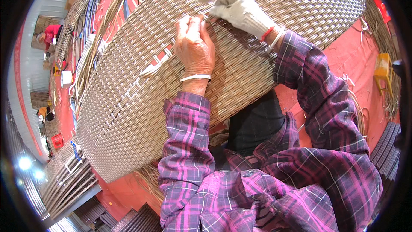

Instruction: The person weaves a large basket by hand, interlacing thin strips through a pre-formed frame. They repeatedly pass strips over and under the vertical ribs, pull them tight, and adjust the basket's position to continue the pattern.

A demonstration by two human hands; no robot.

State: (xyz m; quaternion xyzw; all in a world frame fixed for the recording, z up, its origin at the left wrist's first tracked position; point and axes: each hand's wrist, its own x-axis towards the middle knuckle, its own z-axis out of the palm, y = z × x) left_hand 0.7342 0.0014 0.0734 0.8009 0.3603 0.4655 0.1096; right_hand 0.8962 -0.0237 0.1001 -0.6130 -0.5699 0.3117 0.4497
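Note:
A large curved panel point(141, 30) of woven brown-beige wicker strands slants across in front of me. On its upper middle, my bare left hand point(195, 51) has its fingers pinched together at a short pale strand, most of it hidden by the fingertips. Close beside it on the right is my right hand point(242, 13), in a white knitted glove. One gloved finger stretches out to the left while the others bend down toward the weave; what they hold, if anything, is hidden. Left of my left wrist, loose whitish strand ends point(156, 66) stick up out of the panel.
A bundle of long strands point(96, 60) hangs over the panel's far left edge. Red sheeting point(352, 60) covers the floor, with a yellow stool point(383, 71) at the right. Far left, a person in red point(51, 34) bends forward. Dark woven pieces point(139, 219) lie at the lower left.

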